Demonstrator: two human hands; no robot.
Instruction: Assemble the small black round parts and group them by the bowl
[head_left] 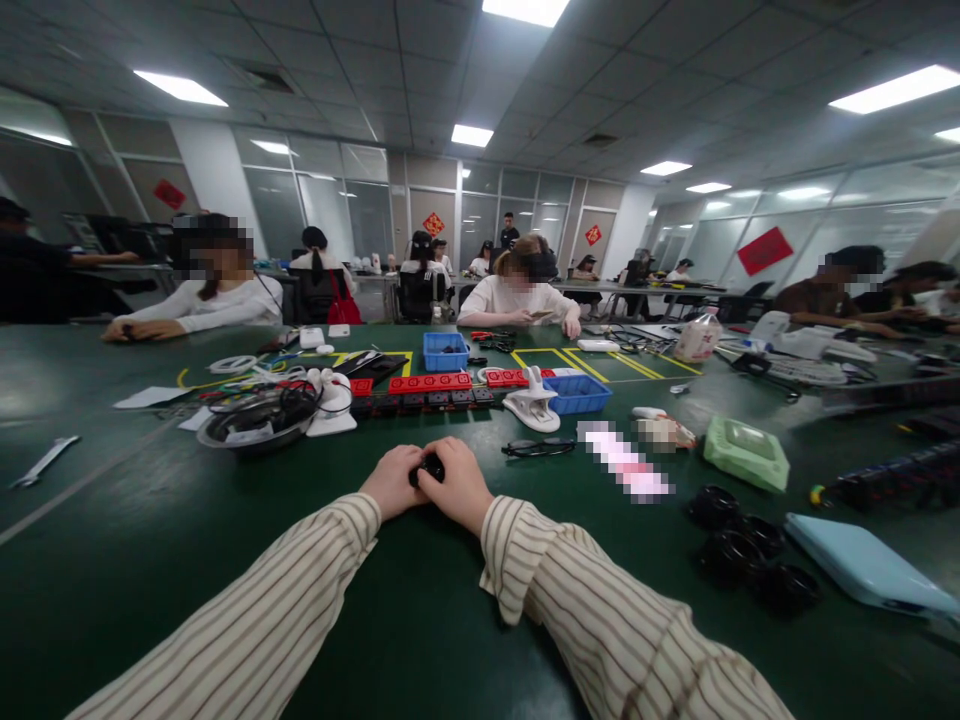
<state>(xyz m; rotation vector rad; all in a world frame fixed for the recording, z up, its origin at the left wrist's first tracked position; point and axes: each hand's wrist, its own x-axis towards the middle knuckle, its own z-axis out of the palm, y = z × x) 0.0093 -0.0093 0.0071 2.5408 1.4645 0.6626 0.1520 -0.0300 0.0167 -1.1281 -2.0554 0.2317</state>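
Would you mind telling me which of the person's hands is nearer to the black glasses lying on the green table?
The right hand is nearer: the black glasses lie just beyond it to its right. The left hand sits farther off, on the other side of the small black part both hands hold.

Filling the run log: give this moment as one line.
left hand: shut on small black part | right hand: shut on small black part | surface: green table | nearby: eyeglasses

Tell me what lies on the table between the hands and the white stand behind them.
In the head view, only black eyeglasses lie between the hands and the white stand.
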